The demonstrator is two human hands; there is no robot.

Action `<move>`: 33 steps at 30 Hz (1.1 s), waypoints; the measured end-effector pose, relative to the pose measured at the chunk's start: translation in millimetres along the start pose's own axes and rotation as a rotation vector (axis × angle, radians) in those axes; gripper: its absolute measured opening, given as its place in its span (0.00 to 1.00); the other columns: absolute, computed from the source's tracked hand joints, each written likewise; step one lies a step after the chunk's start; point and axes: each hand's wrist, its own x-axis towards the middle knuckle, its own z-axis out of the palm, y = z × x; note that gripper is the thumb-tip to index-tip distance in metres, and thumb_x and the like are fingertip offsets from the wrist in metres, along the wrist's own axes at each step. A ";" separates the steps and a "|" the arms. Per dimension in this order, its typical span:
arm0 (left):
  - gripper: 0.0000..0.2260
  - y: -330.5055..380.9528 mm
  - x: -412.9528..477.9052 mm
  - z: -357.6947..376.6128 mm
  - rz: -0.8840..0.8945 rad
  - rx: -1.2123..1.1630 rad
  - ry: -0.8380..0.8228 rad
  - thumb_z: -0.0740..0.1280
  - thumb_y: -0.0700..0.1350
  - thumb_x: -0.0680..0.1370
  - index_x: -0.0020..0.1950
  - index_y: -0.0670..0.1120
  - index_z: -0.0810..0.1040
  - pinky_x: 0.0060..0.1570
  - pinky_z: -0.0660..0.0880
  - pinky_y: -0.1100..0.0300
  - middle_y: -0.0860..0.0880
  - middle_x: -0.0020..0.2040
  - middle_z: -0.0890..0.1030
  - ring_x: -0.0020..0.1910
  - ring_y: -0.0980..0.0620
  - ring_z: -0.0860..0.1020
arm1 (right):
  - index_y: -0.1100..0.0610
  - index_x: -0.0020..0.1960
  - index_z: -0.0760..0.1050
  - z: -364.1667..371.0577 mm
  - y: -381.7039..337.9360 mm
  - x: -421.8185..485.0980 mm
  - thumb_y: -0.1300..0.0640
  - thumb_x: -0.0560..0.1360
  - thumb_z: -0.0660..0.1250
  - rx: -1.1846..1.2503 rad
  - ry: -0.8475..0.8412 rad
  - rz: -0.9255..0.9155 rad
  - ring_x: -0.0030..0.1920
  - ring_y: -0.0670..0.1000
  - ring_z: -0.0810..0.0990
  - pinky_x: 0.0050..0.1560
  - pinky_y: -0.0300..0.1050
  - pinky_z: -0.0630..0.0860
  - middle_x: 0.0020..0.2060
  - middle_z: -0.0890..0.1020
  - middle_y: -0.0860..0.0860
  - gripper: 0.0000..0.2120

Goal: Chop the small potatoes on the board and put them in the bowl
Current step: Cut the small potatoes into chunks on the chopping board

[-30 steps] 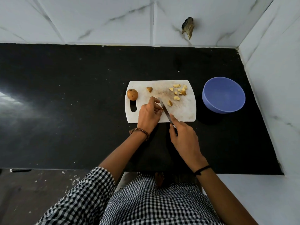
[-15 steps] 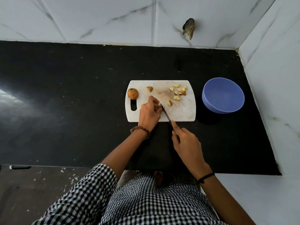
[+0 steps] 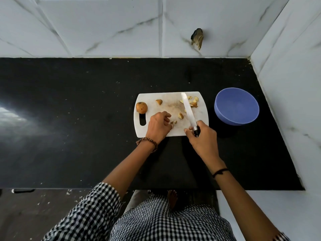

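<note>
Mid-chop on the white board (image 3: pixel 202 115), black desk (image 3: pixel 86 119), blue bowl (image 3: pixel 236 106) just to its rt.
R hand (image 3: pixel 202 138) grips the knife (image 3: pixel 188 110) handle; the blade covers part of the cut pieces (image 3: pixel 195 101) at the far-rt corner. L hand (image 3: pixel 159 126) has fingers curled by small bits (image 3: pixel 173 122); can't tell if pinching. Whole potato (image 3: pixel 141 107) sits far-left. Vs 0.5 s ago: blade has left the L fingers and swung rt.

My clothing: black-and-white checked shirt (image 3: pixel 165 223), left sleeve (image 3: pixel 93 207) loose. Above my left hand (image 3: pixel 159 126), a brown bead bracelet (image 3: pixel 148 142); above my right hand (image 3: pixel 203 141), a thin black band (image 3: pixel 219 172).
</note>
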 end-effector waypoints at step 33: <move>0.12 41.1 54.9 25.8 0.039 -0.162 -0.016 0.70 0.33 0.73 0.55 0.41 0.79 0.49 0.78 0.65 0.47 0.48 0.82 0.46 0.55 0.80 | 0.54 0.57 0.76 4.9 -8.0 79.9 0.59 0.73 0.75 0.122 0.105 0.016 0.53 0.43 0.76 0.48 0.31 0.70 0.53 0.80 0.48 0.14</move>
